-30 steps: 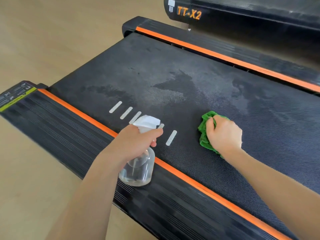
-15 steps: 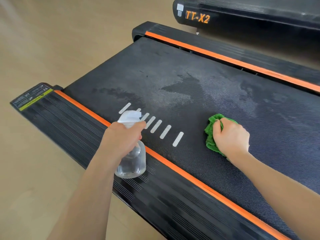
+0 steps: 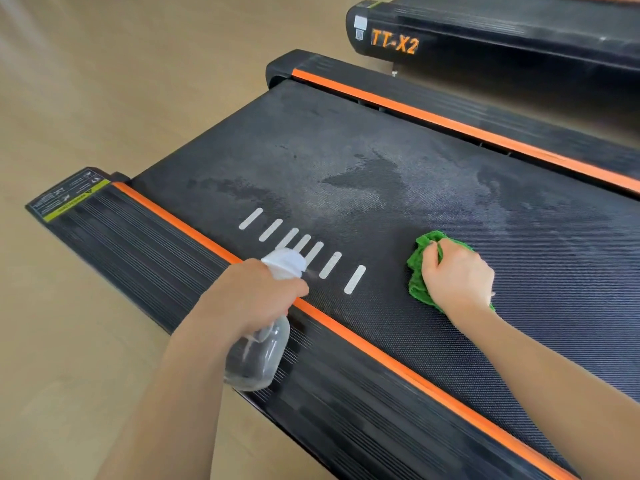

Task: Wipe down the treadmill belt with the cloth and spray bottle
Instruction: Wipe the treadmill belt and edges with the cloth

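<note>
A black textured treadmill belt (image 3: pixel 398 140) runs diagonally across the view, with dark wet patches and several white stripes near its close edge. My left hand (image 3: pixel 252 296) grips a clear spray bottle (image 3: pixel 258 358) with a white head, held over the orange-lined near side rail, nozzle pointing across the belt. A faint mist shows at the nozzle. My right hand (image 3: pixel 457 278) presses a crumpled green cloth (image 3: pixel 420 271) flat on the belt, right of the stripes.
Ribbed black side rails with orange strips (image 3: pixel 415 379) border the belt on both sides. A warning label (image 3: pixel 69 195) sits on the near rail's left end. A second treadmill marked TT-X2 (image 3: pixel 394 43) stands beyond. Light wooden floor (image 3: pixel 104 81) lies to the left.
The view shifted so the treadmill sits lower and further right. My left hand with the bottle moved left along the near rail, then back toward the stripes. The cloth hand stayed about in place.
</note>
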Available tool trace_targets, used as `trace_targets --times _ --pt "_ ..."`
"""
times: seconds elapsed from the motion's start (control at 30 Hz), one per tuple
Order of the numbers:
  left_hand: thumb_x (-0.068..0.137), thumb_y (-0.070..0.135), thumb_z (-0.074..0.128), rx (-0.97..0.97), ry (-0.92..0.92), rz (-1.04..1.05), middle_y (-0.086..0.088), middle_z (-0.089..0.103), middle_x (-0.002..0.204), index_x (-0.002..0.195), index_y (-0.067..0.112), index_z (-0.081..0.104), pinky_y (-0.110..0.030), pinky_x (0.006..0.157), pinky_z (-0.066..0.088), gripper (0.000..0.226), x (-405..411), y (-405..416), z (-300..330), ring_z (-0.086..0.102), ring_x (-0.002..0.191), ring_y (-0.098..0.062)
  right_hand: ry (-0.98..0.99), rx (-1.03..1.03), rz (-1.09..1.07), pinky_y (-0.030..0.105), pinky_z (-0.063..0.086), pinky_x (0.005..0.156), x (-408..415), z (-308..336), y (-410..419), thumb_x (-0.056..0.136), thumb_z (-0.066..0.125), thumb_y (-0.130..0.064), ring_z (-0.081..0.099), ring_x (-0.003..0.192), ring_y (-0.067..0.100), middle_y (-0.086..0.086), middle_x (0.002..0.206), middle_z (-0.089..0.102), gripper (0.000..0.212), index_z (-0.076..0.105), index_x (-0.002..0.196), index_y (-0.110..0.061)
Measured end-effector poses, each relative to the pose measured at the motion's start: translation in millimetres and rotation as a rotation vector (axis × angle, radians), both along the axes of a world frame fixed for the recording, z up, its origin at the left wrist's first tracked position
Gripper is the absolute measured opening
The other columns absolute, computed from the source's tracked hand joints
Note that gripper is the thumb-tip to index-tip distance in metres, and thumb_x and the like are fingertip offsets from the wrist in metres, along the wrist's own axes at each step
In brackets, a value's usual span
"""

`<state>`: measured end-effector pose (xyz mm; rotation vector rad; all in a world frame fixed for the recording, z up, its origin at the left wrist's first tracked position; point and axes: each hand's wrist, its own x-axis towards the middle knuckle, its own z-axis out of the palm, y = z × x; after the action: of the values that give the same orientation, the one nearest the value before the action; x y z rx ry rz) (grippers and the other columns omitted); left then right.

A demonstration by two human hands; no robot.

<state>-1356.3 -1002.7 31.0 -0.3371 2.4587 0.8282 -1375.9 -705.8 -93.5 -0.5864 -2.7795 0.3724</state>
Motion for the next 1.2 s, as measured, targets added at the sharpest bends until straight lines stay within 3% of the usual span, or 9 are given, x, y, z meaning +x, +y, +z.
trace_targets --times 0.13,0.23,0.37,0.53,0.63,0.77,0.87,0.93,1.2 --pt "0.088 0.038 0.063 -0.071 0.022 -0.061 -0.005 0.078 0.098 0.088 0.016 0.069 -0.045 0.092 0.055 0.023 5 -2 11 0.069 0.096 -0.027 0.003 -0.002 0.005 0.031 0.030 0.053 1 1 -1 0.098 0.040 -0.032 0.041 0.053 0.022 0.001 0.059 0.047 0.039 0.040 0.064 -0.013" --pt "0.084 0.047 0.062 -0.076 -0.015 -0.089 0.000 0.079 0.097 0.090 0.015 0.073 -0.038 0.084 0.056 0.034 7 -6 11 0.068 0.081 -0.019 0.002 -0.006 0.010 0.032 0.032 0.054 2 1 -1 0.098 0.039 -0.033 0.044 0.055 0.024 0.001 0.060 0.048 0.040 0.040 0.064 -0.013" --pt "0.090 0.036 0.068 0.004 -0.165 -0.186 0.005 0.079 0.078 0.079 0.015 0.072 -0.025 0.068 0.050 0.023 11 -8 11 0.065 0.068 -0.009 0.007 -0.009 0.020 0.032 0.034 0.054 2 2 -1 0.098 0.039 -0.033 0.046 0.055 0.024 0.001 0.060 0.048 0.039 0.040 0.064 -0.014" --pt "0.088 0.045 0.069 0.024 -0.091 -0.194 0.013 0.080 0.085 0.087 0.021 0.080 -0.027 0.076 0.050 0.026 12 -4 11 0.069 0.088 -0.011 0.008 -0.001 0.023 0.032 0.033 0.054 2 1 1 0.099 0.039 -0.034 0.047 0.057 0.026 0.000 0.061 0.048 0.039 0.042 0.066 -0.014" --pt "0.089 0.042 0.070 0.091 -0.152 -0.204 0.011 0.080 0.081 0.090 0.016 0.077 -0.024 0.073 0.051 0.027 15 -3 7 0.070 0.083 -0.012 0.005 -0.001 0.025 0.032 0.036 0.055 2 1 0 0.099 0.039 -0.034 0.047 0.057 0.026 0.000 0.061 0.048 0.039 0.042 0.066 -0.014" --pt "0.087 0.044 0.070 0.050 -0.059 -0.084 0.004 0.079 0.081 0.078 0.015 0.077 -0.030 0.073 0.051 0.031 11 -3 5 0.067 0.077 -0.015 0.005 -0.002 0.029 0.032 0.036 0.054 2 0 1 0.099 0.039 -0.034 0.047 0.056 0.025 0.000 0.060 0.048 0.039 0.042 0.065 -0.014" --pt "0.082 0.054 0.065 -0.014 0.029 0.052 0.001 0.072 0.083 0.086 0.014 0.077 -0.031 0.066 0.046 0.042 7 -7 5 0.063 0.075 -0.016 0.009 0.004 0.035 0.031 0.034 0.052 1 0 1 0.098 0.039 -0.033 0.047 0.055 0.025 0.000 0.060 0.048 0.039 0.042 0.065 -0.014" --pt "0.072 0.059 0.060 -0.020 0.051 0.132 0.001 0.074 0.088 0.087 0.017 0.074 -0.033 0.072 0.050 0.047 6 -10 4 0.066 0.080 -0.019 0.008 0.004 0.031 0.031 0.033 0.052 1 0 1 0.098 0.039 -0.033 0.046 0.055 0.025 0.001 0.060 0.048 0.039 0.042 0.065 -0.014" --pt "0.091 0.046 0.065 0.070 0.220 0.357 0.001 0.061 0.089 0.085 0.019 0.057 -0.040 0.087 0.050 0.029 2 -6 7 0.060 0.090 -0.024 0.012 0.002 0.021 0.030 0.027 0.051 2 -1 2 0.098 0.039 -0.031 0.042 0.052 0.022 0.001 0.058 0.048 0.039 0.041 0.064 -0.013"
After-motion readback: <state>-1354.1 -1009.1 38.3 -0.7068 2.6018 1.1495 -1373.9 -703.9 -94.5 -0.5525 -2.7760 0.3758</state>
